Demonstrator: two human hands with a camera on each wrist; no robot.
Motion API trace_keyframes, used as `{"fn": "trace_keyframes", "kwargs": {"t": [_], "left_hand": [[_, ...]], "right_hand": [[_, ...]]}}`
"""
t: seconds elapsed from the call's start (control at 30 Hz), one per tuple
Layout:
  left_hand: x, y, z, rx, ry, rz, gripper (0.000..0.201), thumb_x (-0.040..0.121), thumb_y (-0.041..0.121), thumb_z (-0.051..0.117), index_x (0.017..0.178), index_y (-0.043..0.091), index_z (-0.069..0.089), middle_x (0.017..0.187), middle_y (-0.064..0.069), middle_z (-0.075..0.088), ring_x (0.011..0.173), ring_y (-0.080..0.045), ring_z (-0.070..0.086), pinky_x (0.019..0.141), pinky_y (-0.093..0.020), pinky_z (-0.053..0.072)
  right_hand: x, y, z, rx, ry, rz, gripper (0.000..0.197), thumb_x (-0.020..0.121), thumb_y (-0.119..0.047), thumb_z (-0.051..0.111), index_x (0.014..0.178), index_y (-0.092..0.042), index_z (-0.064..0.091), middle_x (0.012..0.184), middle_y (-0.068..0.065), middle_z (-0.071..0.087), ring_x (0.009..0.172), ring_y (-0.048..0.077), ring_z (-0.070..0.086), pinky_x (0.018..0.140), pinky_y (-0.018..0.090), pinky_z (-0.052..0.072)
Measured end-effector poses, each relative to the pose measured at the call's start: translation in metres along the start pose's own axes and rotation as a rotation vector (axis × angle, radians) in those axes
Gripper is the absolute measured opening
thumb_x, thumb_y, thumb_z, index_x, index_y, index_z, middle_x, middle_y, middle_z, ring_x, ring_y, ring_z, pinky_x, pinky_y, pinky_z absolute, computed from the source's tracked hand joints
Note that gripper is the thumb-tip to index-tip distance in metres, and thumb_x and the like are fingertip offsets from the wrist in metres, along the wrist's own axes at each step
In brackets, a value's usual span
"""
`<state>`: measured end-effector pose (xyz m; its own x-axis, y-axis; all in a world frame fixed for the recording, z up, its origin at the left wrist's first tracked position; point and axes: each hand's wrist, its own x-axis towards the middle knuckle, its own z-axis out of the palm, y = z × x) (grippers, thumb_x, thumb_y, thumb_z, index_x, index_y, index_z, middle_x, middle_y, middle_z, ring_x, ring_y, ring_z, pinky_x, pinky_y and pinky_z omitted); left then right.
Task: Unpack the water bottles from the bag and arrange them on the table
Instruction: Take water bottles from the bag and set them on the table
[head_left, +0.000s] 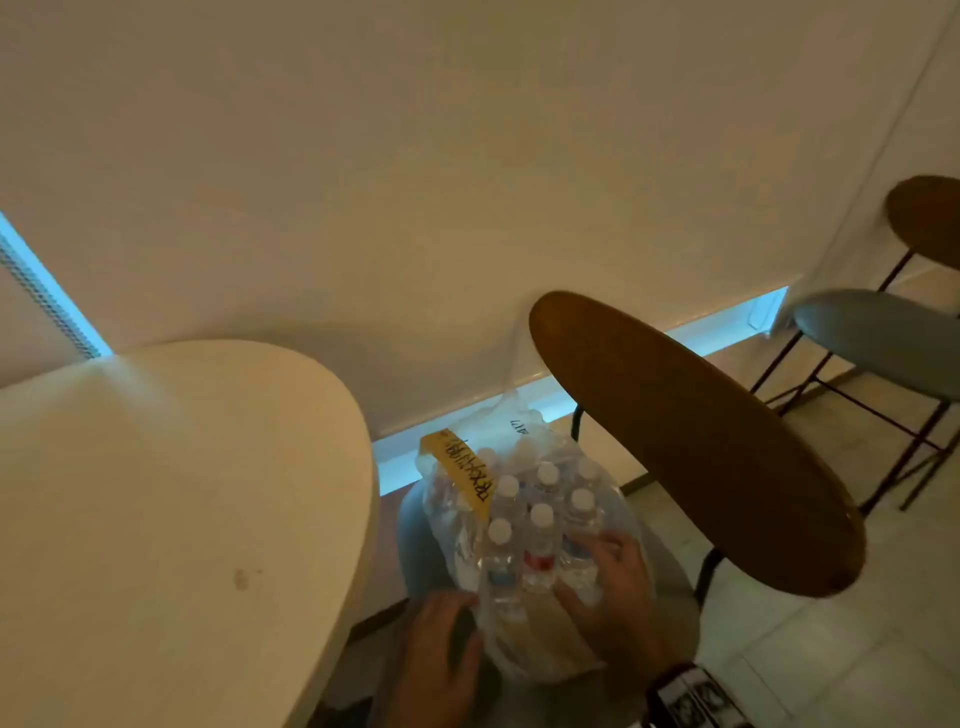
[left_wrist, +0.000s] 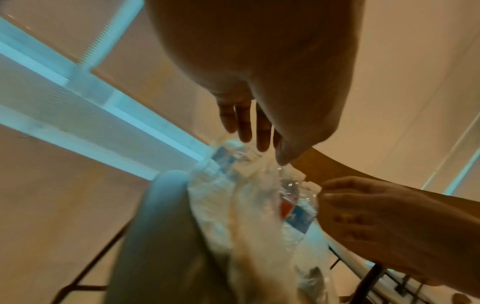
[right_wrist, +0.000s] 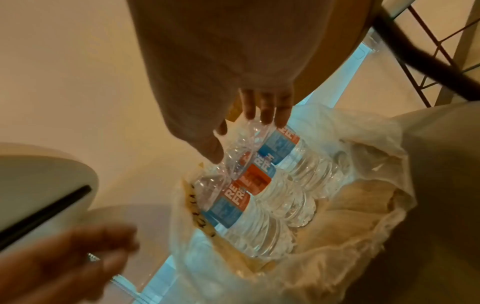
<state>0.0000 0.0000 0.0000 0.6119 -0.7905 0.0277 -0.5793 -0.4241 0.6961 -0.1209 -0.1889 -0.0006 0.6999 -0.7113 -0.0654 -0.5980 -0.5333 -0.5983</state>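
Observation:
A clear plastic bag (head_left: 524, 639) of several white-capped water bottles (head_left: 540, 545) stands on a grey chair seat (head_left: 675, 587) to the right of the white table (head_left: 156, 493). A yellow tape strip (head_left: 462, 473) with handwriting crosses the pack. My right hand (head_left: 592, 566) grips the front right bottle (right_wrist: 283, 144), thumb in front and fingers (right_wrist: 262, 111) on its shoulder. My left hand (head_left: 447, 618) is at the bag's front left side. In the left wrist view its fingers (left_wrist: 244, 123) are straight, just above the plastic (left_wrist: 233, 216), and hold nothing.
The brown chair back (head_left: 691, 441) rises close on the right of the bag. The table's rounded edge (head_left: 371, 499) is close on the left. Further right stand a grey-seated stool (head_left: 872, 338) and a brown one (head_left: 930, 218) on thin dark legs. The floor is tiled.

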Motion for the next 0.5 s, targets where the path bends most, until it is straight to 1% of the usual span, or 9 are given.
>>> {"fn": "trace_keyframes", "kwargs": {"t": [0.07, 0.1, 0.17, 0.2, 0.27, 0.3, 0.37, 0.43, 0.5], "left_hand": [[0.027, 0.022, 0.008, 0.068, 0.113, 0.042, 0.035, 0.091, 0.035, 0.059, 0.123, 0.041, 0.047, 0.130, 0.015, 0.051, 0.125, -0.011, 0.044, 0.102, -0.018, 0.032], [0.039, 0.032, 0.012, 0.109, 0.123, 0.032, 0.041, 0.092, 0.038, 0.057, 0.131, 0.034, 0.046, 0.137, 0.013, 0.048, 0.127, -0.012, 0.041, 0.106, -0.026, 0.034], [0.061, 0.045, 0.018, 0.190, 0.149, 0.023, 0.050, 0.089, 0.042, 0.060, 0.135, 0.029, 0.046, 0.141, 0.010, 0.048, 0.125, -0.017, 0.041, 0.106, -0.035, 0.040], [0.068, 0.047, 0.022, 0.251, 0.133, 0.029, 0.052, 0.087, 0.041, 0.063, 0.135, 0.028, 0.046, 0.141, 0.008, 0.049, 0.123, -0.019, 0.044, 0.104, -0.035, 0.041], [0.078, 0.047, 0.027, 0.384, 0.073, 0.021, 0.055, 0.085, 0.037, 0.064, 0.136, 0.027, 0.045, 0.141, 0.005, 0.050, 0.121, -0.022, 0.046, 0.103, -0.035, 0.041], [0.083, 0.048, 0.027, 0.446, 0.061, 0.020, 0.054, 0.086, 0.035, 0.063, 0.136, 0.027, 0.044, 0.142, 0.004, 0.048, 0.122, -0.023, 0.045, 0.104, -0.035, 0.039], [0.091, 0.046, 0.028, 0.539, 0.048, 0.021, 0.049, 0.089, 0.032, 0.059, 0.135, 0.027, 0.043, 0.144, 0.004, 0.045, 0.123, -0.023, 0.043, 0.106, -0.036, 0.036], [0.096, 0.046, 0.027, 0.597, 0.048, 0.024, 0.045, 0.090, 0.029, 0.058, 0.133, 0.026, 0.045, 0.144, 0.004, 0.046, 0.123, -0.023, 0.042, 0.106, -0.037, 0.033], [0.100, 0.049, 0.027, 0.615, 0.063, 0.020, 0.039, 0.089, 0.029, 0.060, 0.126, 0.025, 0.051, 0.137, 0.003, 0.053, 0.123, -0.023, 0.043, 0.105, -0.037, 0.033]], "right_hand": [[0.013, -0.001, 0.005, 0.079, 0.121, 0.026, 0.075, 0.074, -0.057, 0.072, 0.139, -0.031, 0.047, 0.147, 0.010, 0.035, 0.134, 0.033, 0.039, 0.111, 0.045, 0.037], [0.021, 0.001, 0.011, 0.087, 0.138, 0.021, 0.080, 0.072, -0.066, 0.068, 0.141, -0.031, 0.046, 0.150, 0.014, 0.035, 0.135, 0.038, 0.038, 0.111, 0.050, 0.037], [0.036, 0.004, 0.020, -0.035, 0.150, -0.027, 0.093, 0.069, -0.086, 0.049, 0.146, -0.035, 0.038, 0.157, 0.011, 0.029, 0.141, 0.036, 0.031, 0.116, 0.054, 0.028], [0.042, 0.007, 0.026, -0.055, 0.136, -0.015, 0.097, 0.065, -0.090, 0.044, 0.147, -0.039, 0.034, 0.160, 0.009, 0.025, 0.144, 0.035, 0.025, 0.118, 0.053, 0.024], [0.053, 0.012, 0.035, 0.009, 0.130, 0.018, 0.095, 0.061, -0.087, 0.054, 0.143, -0.044, 0.036, 0.159, 0.010, 0.022, 0.144, 0.034, 0.021, 0.119, 0.048, 0.022], [0.058, 0.015, 0.040, 0.007, 0.131, -0.003, 0.091, 0.060, -0.086, 0.057, 0.140, -0.044, 0.040, 0.158, 0.008, 0.027, 0.144, 0.033, 0.024, 0.119, 0.046, 0.022], [0.068, 0.021, 0.051, 0.006, 0.087, -0.043, 0.089, 0.059, -0.090, 0.052, 0.136, -0.046, 0.041, 0.154, 0.002, 0.036, 0.144, 0.029, 0.029, 0.120, 0.041, 0.018], [0.074, 0.027, 0.058, 0.031, 0.078, -0.051, 0.083, 0.060, -0.089, 0.054, 0.130, -0.045, 0.046, 0.151, 0.001, 0.042, 0.140, 0.025, 0.036, 0.120, 0.034, 0.015], [0.071, 0.021, 0.047, 0.072, 0.158, -0.111, 0.071, 0.062, -0.080, 0.064, 0.121, -0.041, 0.057, 0.143, 0.002, 0.051, 0.133, 0.022, 0.044, 0.119, 0.038, 0.022]]}}
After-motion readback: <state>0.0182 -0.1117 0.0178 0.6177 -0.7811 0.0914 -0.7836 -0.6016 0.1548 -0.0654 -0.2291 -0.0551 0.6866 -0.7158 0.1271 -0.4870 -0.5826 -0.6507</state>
